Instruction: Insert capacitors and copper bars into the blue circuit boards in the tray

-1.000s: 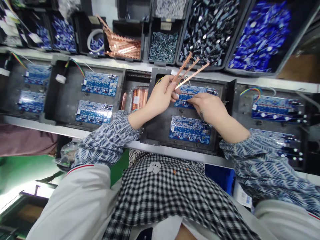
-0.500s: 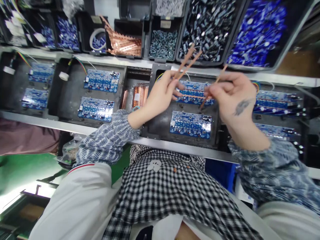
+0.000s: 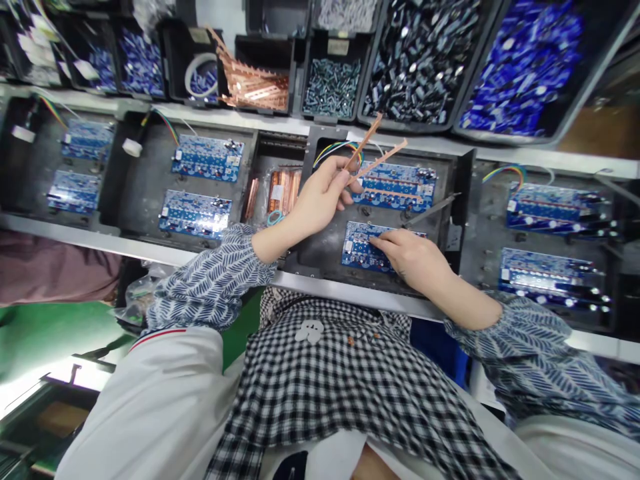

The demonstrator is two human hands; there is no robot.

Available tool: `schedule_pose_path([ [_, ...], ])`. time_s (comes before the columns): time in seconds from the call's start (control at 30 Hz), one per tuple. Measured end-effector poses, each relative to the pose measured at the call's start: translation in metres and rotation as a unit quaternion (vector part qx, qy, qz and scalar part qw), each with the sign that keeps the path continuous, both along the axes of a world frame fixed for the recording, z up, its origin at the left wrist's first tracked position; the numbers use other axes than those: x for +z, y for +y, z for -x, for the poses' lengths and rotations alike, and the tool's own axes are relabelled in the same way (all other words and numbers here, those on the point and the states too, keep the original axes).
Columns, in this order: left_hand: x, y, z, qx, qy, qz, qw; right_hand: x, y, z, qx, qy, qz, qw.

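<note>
Your left hand (image 3: 320,200) is raised over the black fixture tray (image 3: 463,193), fingers pinched shut on two copper strips (image 3: 375,150) that fan up and away toward the parts bins. Your right hand (image 3: 413,257) lies low on the near blue circuit board (image 3: 357,245), fingertips pressed together on its top edge; whether they grip anything, you cannot tell. The far board (image 3: 400,183) sits just beyond, carrying a copper strip.

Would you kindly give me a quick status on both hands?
Left hand holds two copper strips. Right hand fingers press on near blue board. Nothing blocking.
</note>
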State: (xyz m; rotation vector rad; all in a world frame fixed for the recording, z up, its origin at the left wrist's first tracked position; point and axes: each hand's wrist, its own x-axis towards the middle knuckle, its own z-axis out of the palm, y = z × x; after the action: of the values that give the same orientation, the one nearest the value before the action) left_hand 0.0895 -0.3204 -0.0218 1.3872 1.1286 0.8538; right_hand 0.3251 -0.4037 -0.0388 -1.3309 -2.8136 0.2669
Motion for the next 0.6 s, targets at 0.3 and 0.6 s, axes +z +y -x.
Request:
schedule_pose_path([
  [0.3, 0.011, -0.033, -0.028, -0.122, -0.093, 0.06, 0.986, 0.008, 0.041, 0.023, -0.241, 0.528, 0.136, 0.803],
  [0.6, 0.008, 0.061, 0.065, 0.037, 0.153, -0.114, 0.981, 0.024, 0.015, -0.008, -0.142, 0.322, 0.026, 0.936],
])
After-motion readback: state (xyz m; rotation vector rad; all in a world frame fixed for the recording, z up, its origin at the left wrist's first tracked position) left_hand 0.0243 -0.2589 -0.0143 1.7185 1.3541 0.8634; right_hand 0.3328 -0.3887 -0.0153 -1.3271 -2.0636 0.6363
